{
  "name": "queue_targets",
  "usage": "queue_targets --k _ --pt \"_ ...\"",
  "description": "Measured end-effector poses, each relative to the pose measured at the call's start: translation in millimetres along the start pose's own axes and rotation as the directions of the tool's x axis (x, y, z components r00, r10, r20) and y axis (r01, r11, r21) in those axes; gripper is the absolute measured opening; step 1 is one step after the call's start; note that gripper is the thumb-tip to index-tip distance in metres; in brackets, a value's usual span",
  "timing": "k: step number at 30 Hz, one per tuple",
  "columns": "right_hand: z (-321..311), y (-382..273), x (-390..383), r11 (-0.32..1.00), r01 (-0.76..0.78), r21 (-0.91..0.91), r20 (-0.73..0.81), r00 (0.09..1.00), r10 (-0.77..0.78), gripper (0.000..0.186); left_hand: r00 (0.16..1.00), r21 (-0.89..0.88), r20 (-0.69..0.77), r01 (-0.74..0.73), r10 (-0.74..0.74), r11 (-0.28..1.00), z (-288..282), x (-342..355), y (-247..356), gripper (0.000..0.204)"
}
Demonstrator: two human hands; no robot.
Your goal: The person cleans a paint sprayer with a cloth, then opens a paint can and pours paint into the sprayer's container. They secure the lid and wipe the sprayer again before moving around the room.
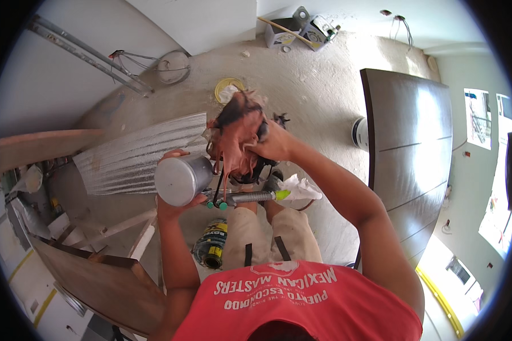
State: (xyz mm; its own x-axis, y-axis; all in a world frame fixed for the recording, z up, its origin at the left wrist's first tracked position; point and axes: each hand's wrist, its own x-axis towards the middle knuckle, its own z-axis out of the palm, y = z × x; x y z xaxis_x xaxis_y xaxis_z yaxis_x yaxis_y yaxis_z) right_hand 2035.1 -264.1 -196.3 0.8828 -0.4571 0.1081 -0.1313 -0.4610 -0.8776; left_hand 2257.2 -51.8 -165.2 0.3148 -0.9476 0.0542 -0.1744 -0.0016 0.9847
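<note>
My left hand grips a grey metal can, its round end toward me and the fingers wrapped round its side. Close beside the can, a ribbed grey tube with a lime-green end lies crosswise, next to green-tipped knobs. Whether these parts join the can I cannot tell. Bunched in my right hand is a reddish-brown rag with black stains, hanging just right of the can. The rag hides some of my right fingers and whatever lies behind it.
A corrugated silvery sheet lies on the floor at left. Beyond the rag sits a yellow-rimmed tub. A dark wooden panel stands at right, another brown panel at lower left. Near my legs are a dark bottle and white crumpled paper.
</note>
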Motion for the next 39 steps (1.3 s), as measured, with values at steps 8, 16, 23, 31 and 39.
queue_targets --k 8,16,23,31,39 --pt "7 -76 2 0.993 0.112 -0.047 0.189 0.977 -0.101 0.052 0.997 0.102 -0.058 0.050 -0.044 0.994 24 21 30 0.091" --pt "1 -144 39 0.876 0.208 -0.434 0.067 0.978 -0.199 0.045 0.987 0.274 -0.144 0.113 -0.076 0.955 38 26 33 0.071" --pt "14 -177 61 0.682 0.231 -0.694 0.187 0.972 -0.140 0.037 0.992 0.395 -0.110 0.097 -0.058 0.913 55 12 -4 0.062" --pt "-7 -155 88 0.958 0.114 -0.264 0.382 0.924 -0.005 0.049 0.982 0.411 -0.142 0.170 -0.121 0.896 47 5 14 0.079" --pt "5 -25 56 0.669 -0.379 0.639 0.089 0.901 0.425 0.028 0.982 0.091 -0.185 0.054 -0.036 0.994 23 0 7 0.085"
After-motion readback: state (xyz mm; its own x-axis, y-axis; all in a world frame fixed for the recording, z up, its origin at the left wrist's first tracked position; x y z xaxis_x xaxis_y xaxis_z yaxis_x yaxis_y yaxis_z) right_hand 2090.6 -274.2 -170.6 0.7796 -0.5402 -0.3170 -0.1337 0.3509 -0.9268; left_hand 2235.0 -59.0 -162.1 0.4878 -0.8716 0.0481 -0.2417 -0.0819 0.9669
